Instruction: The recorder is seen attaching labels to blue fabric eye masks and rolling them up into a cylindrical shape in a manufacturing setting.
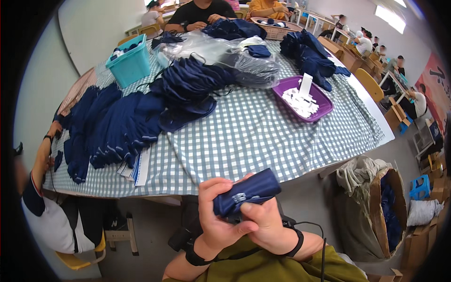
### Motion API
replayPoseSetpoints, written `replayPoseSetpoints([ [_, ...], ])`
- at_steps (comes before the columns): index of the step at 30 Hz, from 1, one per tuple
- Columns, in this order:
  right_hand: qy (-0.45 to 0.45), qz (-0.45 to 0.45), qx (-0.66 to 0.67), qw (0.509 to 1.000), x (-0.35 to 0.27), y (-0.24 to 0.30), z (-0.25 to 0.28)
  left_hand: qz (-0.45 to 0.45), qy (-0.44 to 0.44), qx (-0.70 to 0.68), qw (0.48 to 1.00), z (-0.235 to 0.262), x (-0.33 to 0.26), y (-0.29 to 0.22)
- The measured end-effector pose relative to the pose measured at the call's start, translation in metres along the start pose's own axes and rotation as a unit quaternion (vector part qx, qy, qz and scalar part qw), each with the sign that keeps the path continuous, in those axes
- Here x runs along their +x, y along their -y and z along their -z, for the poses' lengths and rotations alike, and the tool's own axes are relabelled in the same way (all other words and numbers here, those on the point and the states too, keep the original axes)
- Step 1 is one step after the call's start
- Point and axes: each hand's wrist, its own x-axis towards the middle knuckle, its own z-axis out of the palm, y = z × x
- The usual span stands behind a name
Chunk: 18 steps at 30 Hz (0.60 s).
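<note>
Both hands hold a rolled navy fabric bundle (251, 191) with a small pale print, in front of the table's near edge. My left hand (213, 214) wraps its left end, fingers curled over the top. My right hand (263, 221) grips it from below, with the thumb pressed on its lower face. Beyond them on the table lies a row of navy fabric pieces (124, 120) with pale marks along their ends. A stack of navy pieces with thin cords (188, 82) adjoins it.
A checked cloth (244, 136) covers the table. On it stand a turquoise bin (129, 66), a purple tray (324, 110) of white slips, clear plastic bags (256, 70) and a wicker basket (272, 32). Co-workers sit left and across. A lined carton (376, 207) stands right.
</note>
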Motion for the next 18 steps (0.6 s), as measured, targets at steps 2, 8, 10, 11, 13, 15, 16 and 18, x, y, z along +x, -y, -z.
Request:
replayPoseSetpoints([
  [2, 0.015, 0.015, -0.014, 1.000, 0.001, -0.003, 0.001, 0.016, -0.044, 0.011, 0.999, -0.006, -0.004, 0.005],
  [8, 0.044, 0.007, -0.208, 0.977, 0.004, -0.010, 0.012, 0.256, -0.120, -0.283, 0.917, 0.006, -0.011, 0.014],
  [10, 0.094, 0.063, -0.293, 0.949, 0.009, -0.008, 0.013, 0.327, -0.093, -0.452, 0.825, 0.020, -0.007, 0.016],
  [11, 0.112, 0.096, -0.331, 0.932, 0.011, -0.006, 0.012, 0.367, -0.088, -0.521, 0.766, 0.026, -0.005, 0.016],
  [13, 0.145, 0.049, -0.332, 0.931, 0.009, 0.001, 0.009, 0.371, -0.069, -0.540, 0.752, 0.033, -0.004, 0.015],
  [15, 0.133, 0.058, -0.316, 0.938, 0.006, 0.006, 0.005, 0.349, -0.085, -0.458, 0.813, 0.035, -0.005, 0.011],
  [16, 0.130, 0.052, -0.311, 0.940, 0.005, 0.008, 0.004, 0.324, -0.072, -0.397, 0.856, 0.034, -0.007, 0.008],
  [18, 0.129, 0.094, -0.350, 0.923, 0.007, 0.010, 0.006, 0.280, -0.073, -0.289, 0.913, 0.032, -0.010, 0.002],
])
